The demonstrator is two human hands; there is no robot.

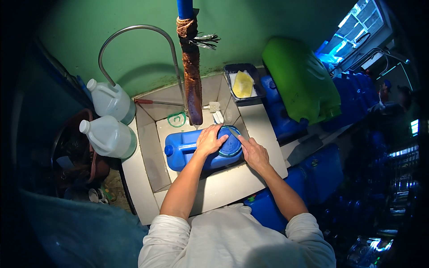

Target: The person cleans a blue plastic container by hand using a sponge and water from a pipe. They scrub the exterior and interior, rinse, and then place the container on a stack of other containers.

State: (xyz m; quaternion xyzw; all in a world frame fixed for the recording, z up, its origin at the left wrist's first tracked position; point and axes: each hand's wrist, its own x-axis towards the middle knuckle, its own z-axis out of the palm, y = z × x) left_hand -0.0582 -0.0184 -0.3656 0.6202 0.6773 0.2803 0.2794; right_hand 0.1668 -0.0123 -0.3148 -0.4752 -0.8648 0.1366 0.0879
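Note:
A blue water jug (181,147) lies on its side over the tiled sink, a small blue cap at its left end and a large round blue lid (229,145) at its right. My left hand (210,141) grips the jug beside the lid, its thumb reaching onto the lid. A short grey blade (234,133), apparently a knife, sticks out from my right hand (254,153), whose fingers are closed around it. The blade lies against the lid near its upper rim; the handle is hidden in my palm.
Two translucent white jugs (105,136) stand left of the sink (147,152). Above it hangs a wrapped pipe (192,76); a curved metal tube (134,27) arches behind. A dark tray (232,68) with a yellow sponge, a green jug (297,80) and more blue jugs (321,169) are right.

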